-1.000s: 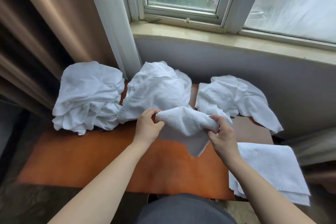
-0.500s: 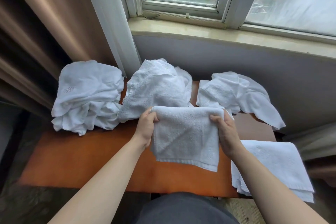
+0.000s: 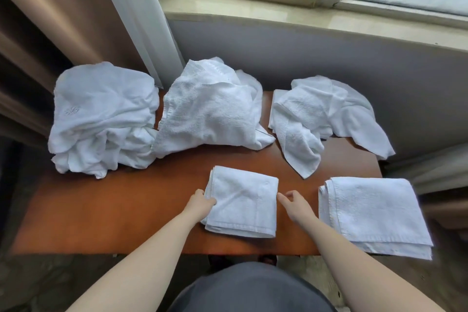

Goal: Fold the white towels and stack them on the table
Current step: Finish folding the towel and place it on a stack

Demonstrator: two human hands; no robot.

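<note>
Now we have the small folded white terry towel (image 3: 241, 202) flat on the reddish-brown wooden bench (image 3: 114, 208), left hand (image 3: 201, 201) pinching its edge, right hand (image 3: 295, 201) released beside it, so next we probably carry it onto the folded white towel stack (image 3: 374, 213) at three o'clock.

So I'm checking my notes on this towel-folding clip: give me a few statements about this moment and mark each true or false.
1. The small folded towel lies flat on the table. True.
2. The right hand holds it in the air. False: that hand is beside its right edge, holding nothing.
3. Three unfolded heaps lie along the back. True.
4. The left hand touches the towel's left edge. True.
5. The folded stack sits at the left. False: at the right.
</note>
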